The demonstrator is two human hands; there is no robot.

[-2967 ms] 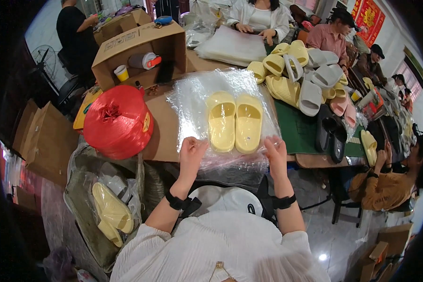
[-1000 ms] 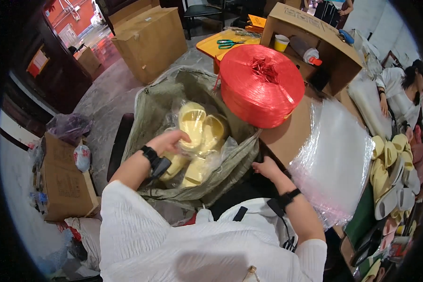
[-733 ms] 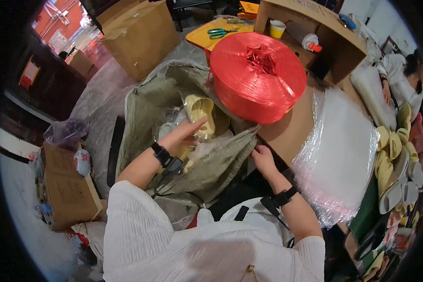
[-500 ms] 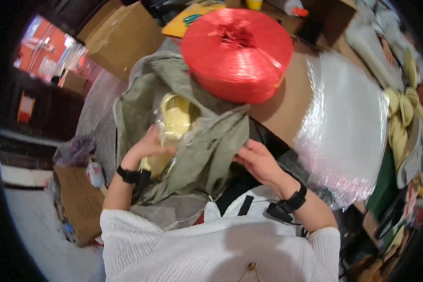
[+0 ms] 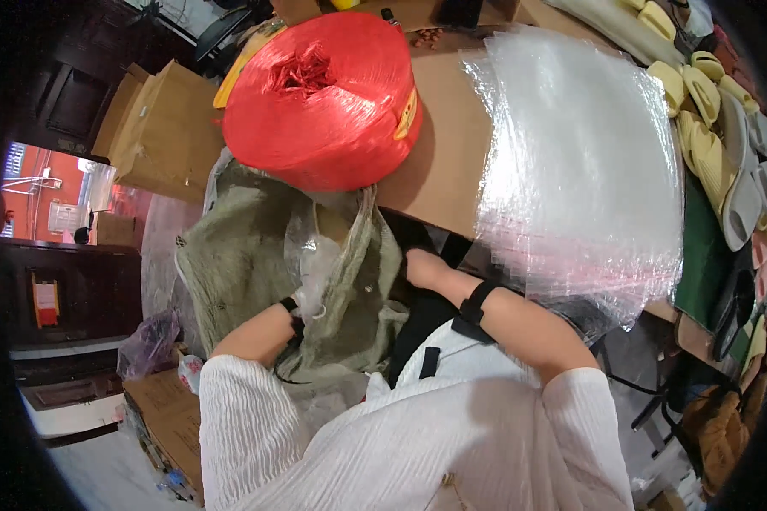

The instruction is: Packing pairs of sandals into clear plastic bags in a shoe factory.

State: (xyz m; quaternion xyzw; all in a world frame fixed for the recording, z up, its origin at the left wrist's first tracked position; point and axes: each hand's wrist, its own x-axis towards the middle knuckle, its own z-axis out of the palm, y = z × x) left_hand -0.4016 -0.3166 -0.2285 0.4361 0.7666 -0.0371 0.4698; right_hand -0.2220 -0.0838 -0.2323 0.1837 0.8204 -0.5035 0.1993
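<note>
An olive-green woven sack (image 5: 239, 255) lies open in front of me. My left forearm (image 5: 260, 335) reaches into it, and the hand is hidden behind clear plastic and the sack's folds. A crumpled clear plastic bag (image 5: 314, 260) shows in the sack's mouth, with something pale yellow (image 5: 336, 223) partly visible beside it. My right hand (image 5: 423, 269) is low, just right of the sack's near fold (image 5: 362, 264). Its fingers are out of sight in the dark gap by the table edge, so what it touches cannot be seen.
A big roll of red plastic twine (image 5: 324, 111) stands on the cardboard-covered table (image 5: 443, 128). Flat clear plastic bags (image 5: 579, 162) are stacked right of it, with yellow slippers (image 5: 703, 153) beyond. Cardboard boxes (image 5: 166, 128) stand at the left.
My left hand has gone deeper into the sack, and the yellow slipper in clear plastic is mostly hidden now. My right hand has left the sack's edge and dropped lower. The view has shifted rightward.
</note>
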